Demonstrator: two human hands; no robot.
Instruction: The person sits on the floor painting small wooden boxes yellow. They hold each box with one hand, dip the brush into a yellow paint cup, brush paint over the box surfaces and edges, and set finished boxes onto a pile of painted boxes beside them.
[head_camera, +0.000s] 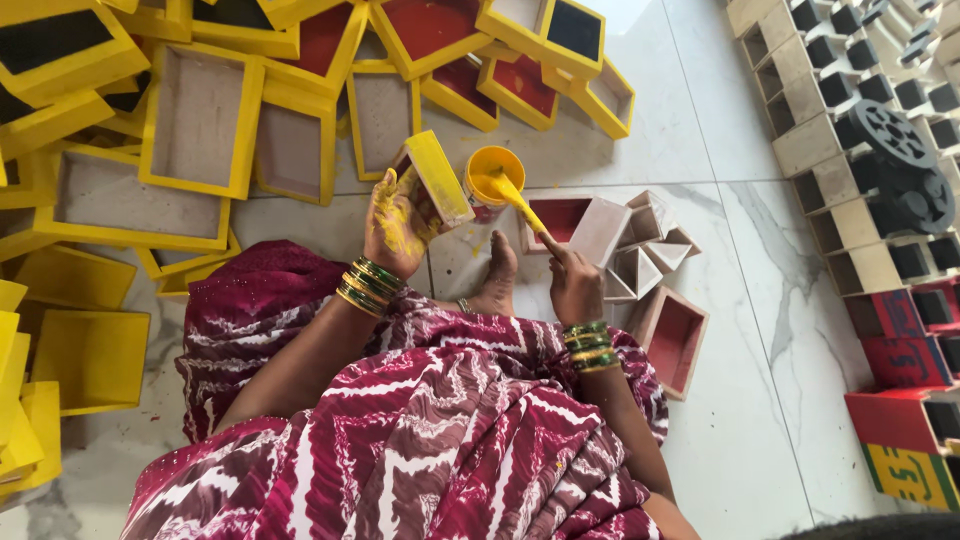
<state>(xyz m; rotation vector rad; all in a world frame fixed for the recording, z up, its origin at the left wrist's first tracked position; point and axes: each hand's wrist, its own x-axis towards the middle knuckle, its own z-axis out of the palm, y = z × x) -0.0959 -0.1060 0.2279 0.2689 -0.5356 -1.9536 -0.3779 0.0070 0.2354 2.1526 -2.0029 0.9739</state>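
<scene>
My left hand (393, 226), smeared with yellow paint, holds a small wooden box (437, 180) whose outside is painted yellow. My right hand (572, 282) grips a paintbrush (517, 200) coated in yellow; its bristles dip into a small round can of yellow paint (492, 177) standing on the floor just right of the box. Green and gold bangles ring both wrists. My foot (497, 280) rests on the tiles below the can, and a maroon and white patterned cloth covers my lap.
Many yellow-painted boxes (200, 120) lie across the top and left of the marble floor. Several unpainted boxes with red insides (640, 250) sit right of the can. Black-and-beige boxes, a black wheel (893, 133) and red and yellow painted blocks (900, 440) line the right edge.
</scene>
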